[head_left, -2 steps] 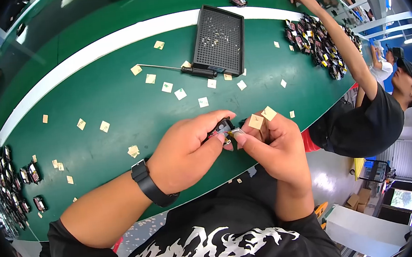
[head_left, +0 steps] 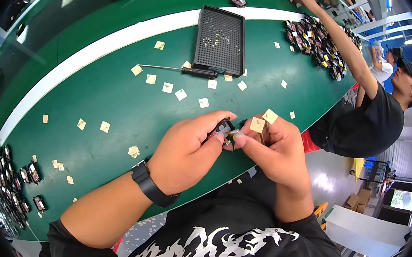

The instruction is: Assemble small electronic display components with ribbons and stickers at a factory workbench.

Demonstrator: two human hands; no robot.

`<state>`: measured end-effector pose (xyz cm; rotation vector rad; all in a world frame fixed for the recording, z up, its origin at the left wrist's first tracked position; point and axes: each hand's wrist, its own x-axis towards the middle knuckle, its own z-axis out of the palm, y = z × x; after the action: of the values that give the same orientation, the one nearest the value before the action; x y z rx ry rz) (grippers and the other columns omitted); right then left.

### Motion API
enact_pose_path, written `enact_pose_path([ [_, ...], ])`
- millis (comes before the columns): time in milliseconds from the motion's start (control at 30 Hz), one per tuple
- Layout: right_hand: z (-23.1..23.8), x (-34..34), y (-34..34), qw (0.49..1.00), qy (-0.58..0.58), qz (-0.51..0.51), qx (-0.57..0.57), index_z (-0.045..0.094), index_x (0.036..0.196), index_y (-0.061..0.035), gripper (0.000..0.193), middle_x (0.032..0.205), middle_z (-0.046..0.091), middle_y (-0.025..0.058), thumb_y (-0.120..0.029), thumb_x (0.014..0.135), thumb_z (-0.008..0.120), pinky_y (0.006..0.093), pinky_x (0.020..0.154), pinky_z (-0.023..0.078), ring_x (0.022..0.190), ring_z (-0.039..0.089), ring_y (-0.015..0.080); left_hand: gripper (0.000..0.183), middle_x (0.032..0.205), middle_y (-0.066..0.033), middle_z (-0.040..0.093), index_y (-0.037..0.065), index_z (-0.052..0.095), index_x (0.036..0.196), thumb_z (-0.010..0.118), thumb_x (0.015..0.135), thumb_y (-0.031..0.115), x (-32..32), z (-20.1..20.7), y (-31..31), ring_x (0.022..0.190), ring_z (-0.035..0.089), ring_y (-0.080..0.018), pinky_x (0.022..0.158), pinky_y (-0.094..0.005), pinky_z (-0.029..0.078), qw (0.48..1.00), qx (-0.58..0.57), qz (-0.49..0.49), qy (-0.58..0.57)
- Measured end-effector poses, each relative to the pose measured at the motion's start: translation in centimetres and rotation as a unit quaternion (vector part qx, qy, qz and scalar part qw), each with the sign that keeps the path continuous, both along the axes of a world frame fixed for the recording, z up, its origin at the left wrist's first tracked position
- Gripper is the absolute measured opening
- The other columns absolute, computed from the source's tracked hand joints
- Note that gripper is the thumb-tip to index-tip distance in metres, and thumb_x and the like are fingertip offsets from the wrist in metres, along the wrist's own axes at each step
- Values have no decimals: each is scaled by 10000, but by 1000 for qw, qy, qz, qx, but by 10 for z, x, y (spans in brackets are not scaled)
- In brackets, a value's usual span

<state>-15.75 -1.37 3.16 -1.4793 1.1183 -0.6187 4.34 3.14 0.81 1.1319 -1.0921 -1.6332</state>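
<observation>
My left hand, with a black strap on the wrist, is closed around a small black plastic device whose end shows between thumb and fingertips. At its near side, my right hand pinches a small shiny, clear-looking piece between thumb and forefinger. A bit of yellow shows beside that piece; fingers hide the rest. Two small cream paper squares, each with a dark mark, stick out at the right hand's fingers. The two hands almost touch, just over the table's near edge.
A black perforated tray holding tiny pieces lies beyond my hands, a screwdriver against it. Cream squares are scattered over the green table. Black devices are heaped at far right and left. A co-worker's arm reaches across at right.
My right hand has shifted very slightly, and the paper squares at its fingers have moved a little right and down. My left hand keeps its hold on the device.
</observation>
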Motion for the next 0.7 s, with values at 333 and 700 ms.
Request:
enact_pose_path([
  [333, -14, 10, 6, 995, -11, -13, -98, 753, 945, 12, 88, 673, 611, -35, -20, 871, 790, 209, 516, 364, 597, 496, 17, 419, 736, 8, 544, -8, 566, 1373, 499, 959, 8, 2, -7, 2, 620, 490, -66, 583, -251, 416, 998, -54, 7, -24],
  [700, -2, 2, -2, 997, -51, -21, 49, 721, 942, 70, 105, 829, 729, 67, -19, 907, 765, 188, 597, 489, 730, 644, 52, 482, 755, -22, 567, -13, 471, 1459, 491, 979, 25, 1, -14, 2, 671, 549, -112, 643, -277, 451, 993, -114, -32, -27],
])
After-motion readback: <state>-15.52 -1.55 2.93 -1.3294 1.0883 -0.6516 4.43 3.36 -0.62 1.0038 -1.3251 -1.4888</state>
